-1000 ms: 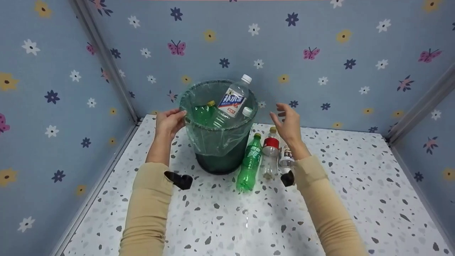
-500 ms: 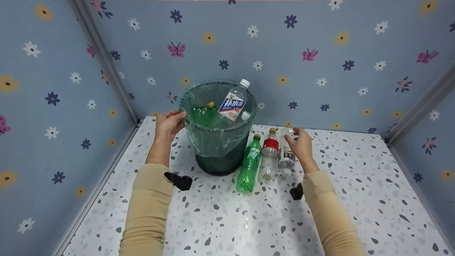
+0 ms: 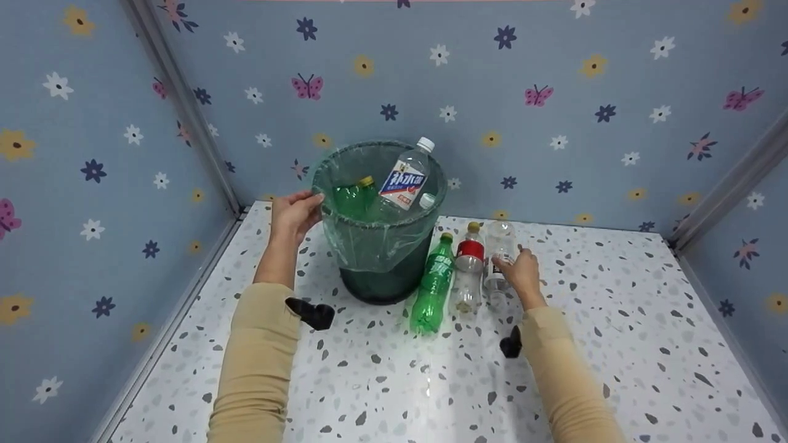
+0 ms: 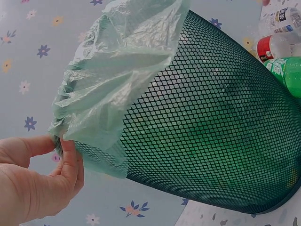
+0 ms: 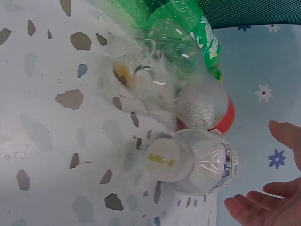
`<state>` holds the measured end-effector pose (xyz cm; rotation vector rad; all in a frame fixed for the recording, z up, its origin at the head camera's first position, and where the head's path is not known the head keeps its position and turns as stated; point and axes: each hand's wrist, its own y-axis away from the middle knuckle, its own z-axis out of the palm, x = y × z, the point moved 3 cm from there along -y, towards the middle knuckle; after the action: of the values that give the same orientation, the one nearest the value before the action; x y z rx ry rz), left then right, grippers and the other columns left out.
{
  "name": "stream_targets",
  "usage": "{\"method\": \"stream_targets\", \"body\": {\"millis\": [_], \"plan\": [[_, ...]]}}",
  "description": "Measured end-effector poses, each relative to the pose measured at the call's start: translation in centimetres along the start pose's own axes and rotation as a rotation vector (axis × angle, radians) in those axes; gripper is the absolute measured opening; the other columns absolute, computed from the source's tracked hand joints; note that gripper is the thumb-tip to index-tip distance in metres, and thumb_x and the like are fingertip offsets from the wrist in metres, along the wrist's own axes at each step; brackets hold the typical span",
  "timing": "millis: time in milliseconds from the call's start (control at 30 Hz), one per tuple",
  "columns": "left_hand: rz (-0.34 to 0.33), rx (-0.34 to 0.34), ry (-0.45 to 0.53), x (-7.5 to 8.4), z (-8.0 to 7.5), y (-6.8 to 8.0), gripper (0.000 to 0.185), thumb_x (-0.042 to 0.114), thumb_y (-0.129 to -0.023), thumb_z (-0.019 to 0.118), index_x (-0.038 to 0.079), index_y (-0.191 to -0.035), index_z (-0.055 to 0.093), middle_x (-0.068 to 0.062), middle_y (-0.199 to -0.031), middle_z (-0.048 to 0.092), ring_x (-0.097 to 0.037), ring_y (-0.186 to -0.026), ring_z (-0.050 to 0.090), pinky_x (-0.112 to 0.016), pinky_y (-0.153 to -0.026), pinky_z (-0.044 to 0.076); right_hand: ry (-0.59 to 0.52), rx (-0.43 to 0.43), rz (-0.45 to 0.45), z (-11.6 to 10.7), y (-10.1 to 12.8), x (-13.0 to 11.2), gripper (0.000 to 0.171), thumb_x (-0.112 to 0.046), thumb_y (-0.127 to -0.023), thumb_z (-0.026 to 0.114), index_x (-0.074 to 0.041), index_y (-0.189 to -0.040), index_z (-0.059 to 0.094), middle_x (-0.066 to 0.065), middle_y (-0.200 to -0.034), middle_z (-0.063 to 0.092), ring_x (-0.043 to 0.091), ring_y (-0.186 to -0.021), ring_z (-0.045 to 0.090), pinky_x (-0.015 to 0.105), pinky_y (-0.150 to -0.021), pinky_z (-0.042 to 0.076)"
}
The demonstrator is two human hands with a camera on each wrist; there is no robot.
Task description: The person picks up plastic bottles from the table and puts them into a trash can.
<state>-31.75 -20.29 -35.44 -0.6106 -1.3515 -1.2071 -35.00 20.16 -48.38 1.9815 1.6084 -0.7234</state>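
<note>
My left hand (image 3: 295,215) pinches the rim of a black mesh bin (image 4: 225,108) at its left side, thumb and fingers on the green plastic liner (image 4: 117,70). My right hand (image 3: 522,274) is low at the right side of a clear bottle (image 3: 500,237) with a white cap, overlapping its label. In the right wrist view its thumb and fingers are spread apart beyond that bottle's label. Left of this bottle lie a clear bottle with a red label (image 3: 470,252) and a green bottle (image 3: 436,277). All three rest on the speckled surface.
Inside the bin are a clear bottle with a blue and white label (image 3: 403,181), leaning up past the rim, a green bottle with a yellow cap (image 3: 351,198) and a white-capped one (image 3: 426,200). A flower-patterned wall (image 3: 578,154) stands close behind.
My right hand has come down from beside the bin to the white-capped bottle on the right. The leaning bottle has sunk slightly into the bin. My left hand has stayed at the rim.
</note>
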Motion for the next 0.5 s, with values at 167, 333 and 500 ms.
{"method": "stream_targets", "body": {"millis": [167, 333, 500], "plan": [[0.0, -0.002, 0.006, 0.0, 0.0, 0.0, 0.038, 0.003, -0.084, 0.058, -0.003, -0.12, 0.047, -0.008, -0.101, 0.05, -0.014, -0.083, 0.053, -0.026, -0.075, 0.047, -0.007, -0.029, 0.065, 0.9, -0.1, 1.2, 0.071, -0.032, -0.083, 0.06, 0.018, -0.122, 0.031, 0.035, -0.115, 0.04, 0.042, -0.107, 0.043, 0.046, -0.09, 0.035], [0.005, -0.003, 0.014, 0.1, 0.0, 0.1, 0.039, 0.003, -0.084, 0.059, -0.003, -0.12, 0.047, -0.007, -0.098, 0.05, -0.013, -0.079, 0.053, -0.022, -0.065, 0.047, -0.055, -0.081, 0.131, 1.7, -0.1, 1.7, 0.078, -0.036, -0.083, 0.06, 0.016, -0.128, 0.024, 0.034, -0.121, 0.037, 0.041, -0.111, 0.04, 0.045, -0.093, 0.033], [-0.003, 0.004, 0.019, 0.0, -0.1, 0.1, 0.039, 0.003, -0.084, 0.059, -0.002, -0.12, 0.046, -0.006, -0.095, 0.049, -0.013, -0.074, 0.05, -0.021, -0.061, 0.046, -0.103, -0.125, 0.164, 2.4, 0.2, 2.1, 0.079, -0.035, -0.082, 0.061, 0.016, -0.127, 0.023, 0.032, -0.118, 0.04, 0.039, -0.108, 0.043, 0.044, -0.091, 0.035]]}}
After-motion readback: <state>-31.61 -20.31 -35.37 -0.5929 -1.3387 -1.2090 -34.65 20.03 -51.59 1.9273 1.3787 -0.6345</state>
